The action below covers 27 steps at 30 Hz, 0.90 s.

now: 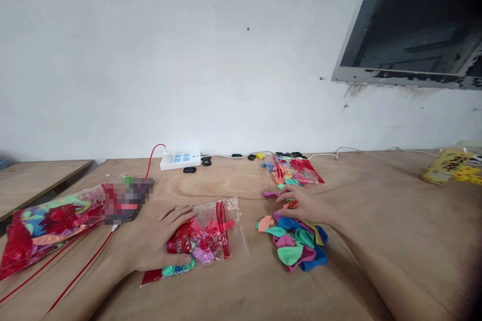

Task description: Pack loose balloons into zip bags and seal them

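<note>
My left hand lies with fingers stretched out on a clear plastic bag. Through its red-printed film show red, lilac and green balloons, partly hidden beneath the hand. To the right, my right hand is at the back edge of a loose heap of flat balloons in blue, green, pink and yellow. Its fingers are curved, with a gap between them and the thumb. An orange-red balloon shows in that gap; whether the fingers touch it I cannot tell.
Behind my right hand lies another red-printed bag. A full balloon bag lies at left beside a phone with a red charging cable. A white power strip stands by the wall. Yellow packaging is at far right.
</note>
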Each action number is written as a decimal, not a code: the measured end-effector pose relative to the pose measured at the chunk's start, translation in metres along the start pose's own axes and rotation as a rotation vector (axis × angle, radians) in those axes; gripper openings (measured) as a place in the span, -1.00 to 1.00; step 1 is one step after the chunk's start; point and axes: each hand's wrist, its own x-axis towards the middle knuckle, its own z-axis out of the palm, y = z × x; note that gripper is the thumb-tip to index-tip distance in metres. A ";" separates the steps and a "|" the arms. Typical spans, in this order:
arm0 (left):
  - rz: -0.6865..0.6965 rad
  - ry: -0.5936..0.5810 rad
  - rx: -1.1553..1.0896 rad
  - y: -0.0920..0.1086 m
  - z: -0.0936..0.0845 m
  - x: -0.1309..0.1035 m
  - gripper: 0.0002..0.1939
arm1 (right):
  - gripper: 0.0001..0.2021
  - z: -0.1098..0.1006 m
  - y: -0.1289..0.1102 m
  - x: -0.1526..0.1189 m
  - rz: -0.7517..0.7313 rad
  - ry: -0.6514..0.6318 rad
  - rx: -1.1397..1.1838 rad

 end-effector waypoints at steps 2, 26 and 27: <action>0.010 0.010 -0.002 0.001 -0.001 -0.001 0.06 | -0.71 0.000 -0.002 -0.001 -0.005 -0.077 -0.011; -0.022 -0.031 0.036 0.004 -0.006 -0.002 0.04 | -0.68 0.011 0.058 0.011 -0.019 0.209 -0.082; -0.017 -0.032 0.040 0.002 -0.006 -0.002 0.03 | -0.69 0.012 0.057 0.011 -0.014 0.193 -0.059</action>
